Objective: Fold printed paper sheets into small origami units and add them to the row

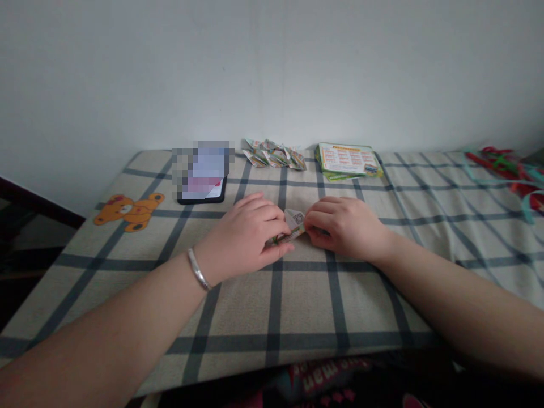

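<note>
A small piece of folded printed paper (294,220) with a square code on it lies between my two hands, low over the checked cloth. My left hand (257,231), with a silver bangle at the wrist, pinches its left part between thumb and fingers. On the other side, the curled fingertips of my right hand (340,226) close on the paper's right corner. My fingers cover both ends of the paper. Behind the hands, near the wall, sit several similar folded paper pieces (276,154) in a group. A stack of printed sheets or cards (351,160) lies to their right.
A phone (204,192), its screen partly blurred out, lies at the back left. Near the left edge is a flat orange bear figure (130,211). Red, green and teal ribbon-like strips (505,167) lie at the far right. The wall (272,68) borders the table's back.
</note>
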`<control>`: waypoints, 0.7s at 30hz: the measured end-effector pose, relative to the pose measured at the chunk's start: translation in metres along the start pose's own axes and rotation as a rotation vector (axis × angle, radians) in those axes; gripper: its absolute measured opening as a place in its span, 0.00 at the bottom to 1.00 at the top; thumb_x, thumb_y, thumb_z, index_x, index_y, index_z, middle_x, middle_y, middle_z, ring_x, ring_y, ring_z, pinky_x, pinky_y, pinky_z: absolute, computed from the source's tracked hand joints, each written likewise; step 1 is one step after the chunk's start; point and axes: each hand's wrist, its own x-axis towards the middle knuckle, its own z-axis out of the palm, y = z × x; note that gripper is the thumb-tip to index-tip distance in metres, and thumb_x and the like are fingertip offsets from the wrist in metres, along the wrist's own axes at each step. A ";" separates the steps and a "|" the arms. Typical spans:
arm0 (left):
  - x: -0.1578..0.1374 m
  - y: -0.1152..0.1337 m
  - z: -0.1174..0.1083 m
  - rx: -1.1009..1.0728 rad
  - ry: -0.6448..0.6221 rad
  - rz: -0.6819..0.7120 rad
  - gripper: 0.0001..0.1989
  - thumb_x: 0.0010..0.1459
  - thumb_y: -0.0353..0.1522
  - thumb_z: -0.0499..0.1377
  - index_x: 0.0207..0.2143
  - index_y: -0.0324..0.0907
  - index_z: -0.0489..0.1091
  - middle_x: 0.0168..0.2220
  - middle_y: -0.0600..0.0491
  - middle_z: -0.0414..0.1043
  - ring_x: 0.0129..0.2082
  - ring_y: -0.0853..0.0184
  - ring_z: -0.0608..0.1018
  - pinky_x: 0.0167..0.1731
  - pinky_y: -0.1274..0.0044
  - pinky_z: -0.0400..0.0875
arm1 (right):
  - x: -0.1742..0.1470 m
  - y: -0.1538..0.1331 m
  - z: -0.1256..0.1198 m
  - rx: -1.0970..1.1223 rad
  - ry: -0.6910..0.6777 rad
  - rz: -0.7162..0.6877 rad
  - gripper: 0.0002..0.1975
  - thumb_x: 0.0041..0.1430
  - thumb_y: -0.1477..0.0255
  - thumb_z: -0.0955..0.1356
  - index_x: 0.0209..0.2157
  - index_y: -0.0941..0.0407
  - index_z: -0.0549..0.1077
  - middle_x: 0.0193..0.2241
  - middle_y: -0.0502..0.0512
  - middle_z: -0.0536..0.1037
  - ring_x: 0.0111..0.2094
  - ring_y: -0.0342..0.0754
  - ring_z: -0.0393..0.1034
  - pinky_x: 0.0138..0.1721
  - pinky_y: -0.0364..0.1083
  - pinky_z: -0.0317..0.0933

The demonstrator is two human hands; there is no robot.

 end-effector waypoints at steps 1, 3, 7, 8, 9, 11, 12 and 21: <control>0.000 0.000 0.000 0.006 0.001 -0.009 0.12 0.59 0.41 0.60 0.38 0.43 0.74 0.39 0.52 0.73 0.44 0.62 0.72 0.58 0.60 0.58 | 0.000 0.000 0.000 0.015 0.004 -0.002 0.07 0.61 0.71 0.64 0.32 0.56 0.73 0.30 0.52 0.75 0.31 0.46 0.66 0.32 0.46 0.53; 0.000 0.001 0.001 0.021 0.005 -0.025 0.12 0.58 0.40 0.61 0.38 0.42 0.73 0.40 0.51 0.73 0.44 0.61 0.72 0.58 0.61 0.59 | 0.000 -0.001 0.000 0.047 0.013 0.006 0.07 0.61 0.71 0.64 0.32 0.55 0.73 0.28 0.51 0.74 0.30 0.45 0.66 0.32 0.45 0.53; 0.001 0.004 0.003 0.047 0.003 -0.059 0.09 0.59 0.37 0.60 0.38 0.41 0.72 0.39 0.51 0.72 0.44 0.61 0.72 0.55 0.63 0.62 | 0.002 -0.002 0.001 0.108 0.014 0.060 0.05 0.58 0.72 0.65 0.32 0.55 0.72 0.28 0.51 0.74 0.31 0.45 0.66 0.32 0.45 0.54; 0.001 0.005 0.003 0.046 0.001 -0.065 0.09 0.59 0.37 0.60 0.38 0.41 0.72 0.39 0.51 0.72 0.44 0.61 0.72 0.54 0.63 0.63 | 0.003 -0.002 0.001 0.124 0.013 0.078 0.04 0.58 0.73 0.65 0.32 0.55 0.72 0.28 0.51 0.74 0.31 0.46 0.67 0.32 0.45 0.54; 0.001 0.006 0.003 0.044 0.000 -0.070 0.08 0.59 0.36 0.59 0.37 0.41 0.72 0.39 0.51 0.71 0.44 0.61 0.72 0.53 0.63 0.64 | 0.003 -0.002 0.002 0.142 0.012 0.095 0.04 0.57 0.73 0.65 0.32 0.55 0.72 0.28 0.51 0.74 0.32 0.46 0.67 0.32 0.44 0.55; 0.002 0.006 0.004 0.037 0.005 -0.080 0.07 0.60 0.36 0.58 0.36 0.40 0.71 0.38 0.51 0.71 0.43 0.61 0.71 0.51 0.64 0.66 | 0.004 -0.002 0.003 0.176 0.011 0.119 0.03 0.56 0.74 0.65 0.32 0.56 0.72 0.29 0.52 0.74 0.33 0.46 0.67 0.33 0.44 0.56; 0.002 0.007 0.005 0.036 0.011 -0.092 0.07 0.61 0.35 0.58 0.36 0.41 0.71 0.39 0.51 0.71 0.44 0.60 0.71 0.50 0.64 0.66 | 0.005 -0.003 0.004 0.192 0.011 0.129 0.03 0.56 0.74 0.66 0.32 0.56 0.72 0.29 0.52 0.75 0.33 0.46 0.67 0.34 0.44 0.56; 0.003 0.001 0.010 -0.079 0.035 -0.092 0.06 0.62 0.32 0.56 0.35 0.39 0.71 0.38 0.51 0.71 0.43 0.63 0.72 0.48 0.68 0.68 | 0.007 0.003 0.009 0.257 0.062 0.192 0.04 0.60 0.71 0.66 0.33 0.57 0.71 0.31 0.54 0.74 0.33 0.46 0.67 0.35 0.43 0.57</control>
